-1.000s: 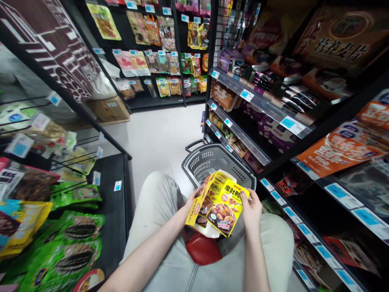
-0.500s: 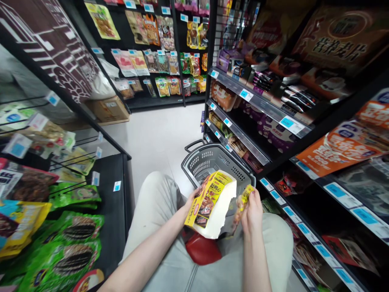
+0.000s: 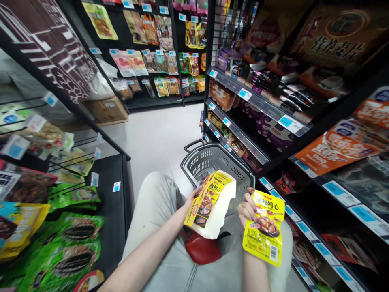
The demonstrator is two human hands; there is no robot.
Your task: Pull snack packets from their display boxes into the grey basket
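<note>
My left hand (image 3: 192, 201) grips a yellow cardboard display box (image 3: 207, 198) from its left side. The box is tilted, and its torn white inner edge faces right; its inside is hard to see. In my right hand (image 3: 246, 209) is a yellow snack packet (image 3: 264, 227), pinched at its upper left edge with the printed front turned up. Packet and box carry similar lettering and a food picture. A red object (image 3: 203, 248), only partly visible, lies between my thighs below the box.
A grey shopping basket (image 3: 209, 156) stands on the floor just past my knees. Stocked shelves (image 3: 258, 142) rise close on the right. Green snack bags (image 3: 77, 229) lie on the black shelf at left. A cardboard box (image 3: 106, 110) sits near the back rack.
My right hand has turned the packet over from edge-on, so its front now faces me, farther right. The box in my left hand has barely moved.
</note>
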